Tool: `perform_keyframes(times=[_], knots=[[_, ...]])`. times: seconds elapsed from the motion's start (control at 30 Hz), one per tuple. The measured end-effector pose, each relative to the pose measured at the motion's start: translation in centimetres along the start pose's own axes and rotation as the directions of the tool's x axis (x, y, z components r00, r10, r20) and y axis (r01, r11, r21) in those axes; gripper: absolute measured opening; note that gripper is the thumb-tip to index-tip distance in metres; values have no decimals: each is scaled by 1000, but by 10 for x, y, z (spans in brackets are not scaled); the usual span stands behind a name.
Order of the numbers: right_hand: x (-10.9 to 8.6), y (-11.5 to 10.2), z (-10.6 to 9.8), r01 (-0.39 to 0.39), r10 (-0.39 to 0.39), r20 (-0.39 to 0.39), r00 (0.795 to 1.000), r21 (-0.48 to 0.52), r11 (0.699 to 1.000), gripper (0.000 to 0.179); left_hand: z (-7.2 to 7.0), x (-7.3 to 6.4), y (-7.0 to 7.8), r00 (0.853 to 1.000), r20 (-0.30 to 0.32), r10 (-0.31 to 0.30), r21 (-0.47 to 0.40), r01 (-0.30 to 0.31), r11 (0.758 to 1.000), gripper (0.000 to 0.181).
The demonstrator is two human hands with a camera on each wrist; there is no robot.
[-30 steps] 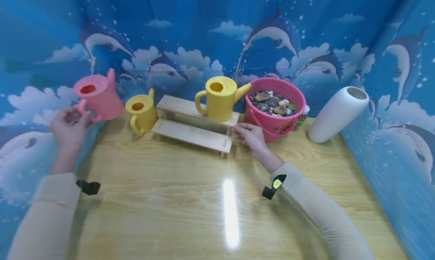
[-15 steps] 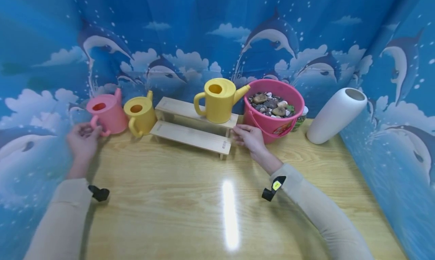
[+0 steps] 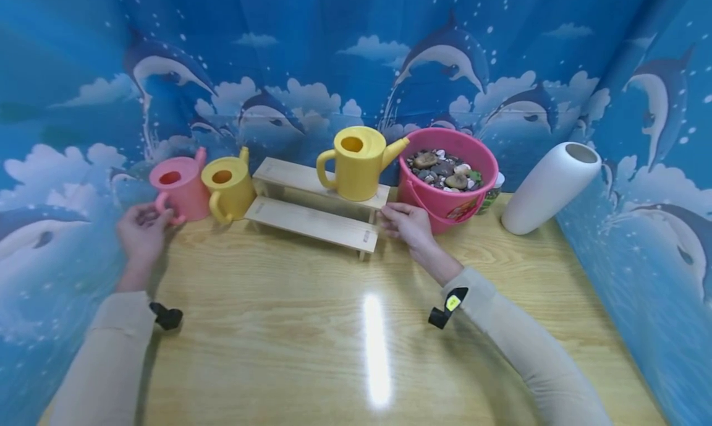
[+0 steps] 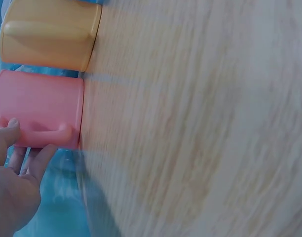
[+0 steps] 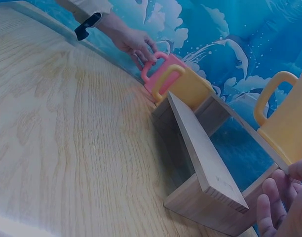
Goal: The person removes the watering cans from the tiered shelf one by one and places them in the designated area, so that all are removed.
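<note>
At the far left my left hand (image 3: 143, 233) holds the handle of a pink watering can (image 3: 189, 191), which stands upright on the table. In the left wrist view the thumb lies on one side of that handle, with the fingers (image 4: 41, 160) on the other. Close beside it is a small yellow watering can (image 3: 236, 188). My right hand (image 3: 410, 225) pinches the right end of a two-step wooden stand (image 3: 311, 222), thumb above and fingers below the upper board in the right wrist view. A larger yellow watering can (image 3: 358, 172) stands on the upper step, spout toward the right.
Right of the stand is a pink bucket (image 3: 488, 160) filled with stones, partly hiding a lidded jar (image 3: 492, 194). A white vase (image 3: 542, 194) leans farther right. Blue dolphin curtains (image 3: 334, 55) border the wooden table (image 3: 278, 327) at the back and sides.
My left hand has brought the pink watering can down and rightward from the air onto the table, up beside the small yellow one. My right hand has stayed at the stand's end.
</note>
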State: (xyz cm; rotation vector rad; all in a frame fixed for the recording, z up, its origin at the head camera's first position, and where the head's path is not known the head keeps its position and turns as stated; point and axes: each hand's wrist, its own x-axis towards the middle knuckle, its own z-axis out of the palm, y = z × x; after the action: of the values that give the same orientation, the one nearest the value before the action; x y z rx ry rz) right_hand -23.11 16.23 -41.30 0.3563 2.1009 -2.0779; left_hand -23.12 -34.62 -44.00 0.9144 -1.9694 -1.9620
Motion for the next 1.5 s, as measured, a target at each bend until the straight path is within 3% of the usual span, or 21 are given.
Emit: perform_keyframes(times=[0.03,0.07,0.2,0.27,0.4,0.57,0.73,0.93,1.03,1.2,1.33,1.5], knots=[[0,0,0,0,0,-1,1000,-4,1000,37,0,-1,2,1000,5,0,-4,0,1000,46],[0,-1,0,-1,1,0,1000,-6,1000,36,-1,-1,4,1000,0,27,49,-27,998,47],[1,-1,-1,0,0,5,1000,-13,1000,36,-6,-7,18,986,-14,168,193,-162,968,56],[1,-2,-1,0,0,8,1000,-13,1000,36,-8,-11,28,960,-40,278,307,-253,918,56],[2,-3,-1,1,-1,7,1000,-18,1000,36,-1,-22,51,917,-38,397,336,-362,869,45],[1,-3,-1,-10,10,7,1000,-12,1000,36,30,-44,74,881,28,473,318,-457,831,43],[0,-4,-2,-12,13,11,1000,-12,1000,35,73,-65,80,804,192,562,197,-593,781,39],[-1,-3,-1,-9,9,7,1000,5,1000,34,126,-86,71,716,396,575,93,-654,750,41],[-1,-2,0,-9,9,8,1000,7,1000,34,150,-95,66,690,454,564,72,-660,748,41],[-1,-1,0,-13,13,12,1000,4,1000,36,185,-109,60,659,547,516,50,-641,766,43],[0,-1,-1,-14,14,15,1000,1,1000,36,205,-114,56,633,590,501,0,-620,784,46],[-1,-2,0,-12,12,9,1000,-10,1000,36,221,-116,54,621,601,503,-36,-607,794,42]])
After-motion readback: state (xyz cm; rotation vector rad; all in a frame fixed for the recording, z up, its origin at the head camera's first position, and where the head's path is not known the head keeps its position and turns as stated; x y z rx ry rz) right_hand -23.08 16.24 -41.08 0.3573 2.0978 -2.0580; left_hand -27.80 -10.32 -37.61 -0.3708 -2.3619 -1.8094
